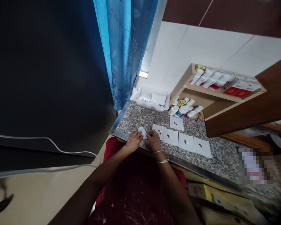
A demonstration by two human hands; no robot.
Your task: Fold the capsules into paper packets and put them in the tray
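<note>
A small white paper (142, 132), apparently partly folded, lies near the front edge of the counter between my hands. My left hand (134, 140) presses its closed fingertips on the paper's left side. From the right, my right hand (154, 139) pinches the paper's other edge with thumb and fingers. Whether anything lies inside the paper is hidden. Just right of my right hand, several flat white paper squares lie in a row, among them one paper square (167, 140) with small red-brown and pale tablets (186, 142) on it. Another paper square (179, 125) with tablets lies behind the row.
A white plastic tray (162, 107) of papers stands at the back left of the granite counter (135, 117). Beside it, a wooden shelf (219, 95) holds white bottles (183, 111) and red-and-white boxes (245, 87). A blue curtain (121, 56) hangs at the left; cables (67, 152) run below it.
</note>
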